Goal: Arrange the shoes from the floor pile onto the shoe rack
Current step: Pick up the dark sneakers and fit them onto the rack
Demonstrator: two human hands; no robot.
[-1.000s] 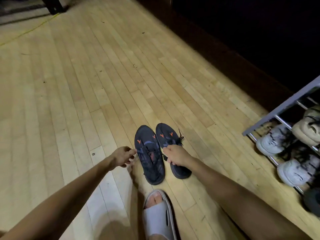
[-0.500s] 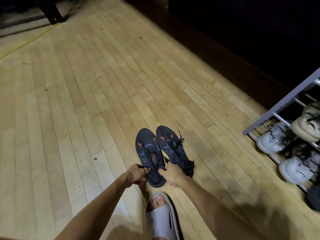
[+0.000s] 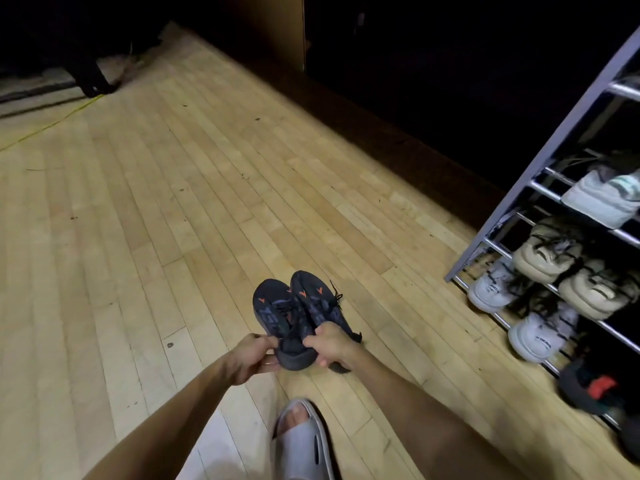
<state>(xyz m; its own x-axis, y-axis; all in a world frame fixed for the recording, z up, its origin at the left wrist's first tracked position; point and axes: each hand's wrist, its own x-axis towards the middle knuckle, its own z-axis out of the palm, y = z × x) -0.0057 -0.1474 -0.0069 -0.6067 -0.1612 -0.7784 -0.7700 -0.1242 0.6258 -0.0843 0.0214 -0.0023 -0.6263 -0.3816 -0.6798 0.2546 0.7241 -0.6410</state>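
Wooden floor, dim room. Left hand and right hand grip heels of dark sneakers; shoe rack at right, holding shoes.

Both arms bare, reaching forward and down, forearms converging toward the middle. Left hand comes in from the near left, knuckles up, fingers curled, pinching the heel end of the left dark sneaker. Right hand comes in from the near right, fingers curled over the heel end of the right dark sneaker, thumb side toward the left hand. The two hands sit close together, nearly touching, wrists roughly level. One foot shows near and between the forearms, toes bare in a pale slide sandal, pointing away.
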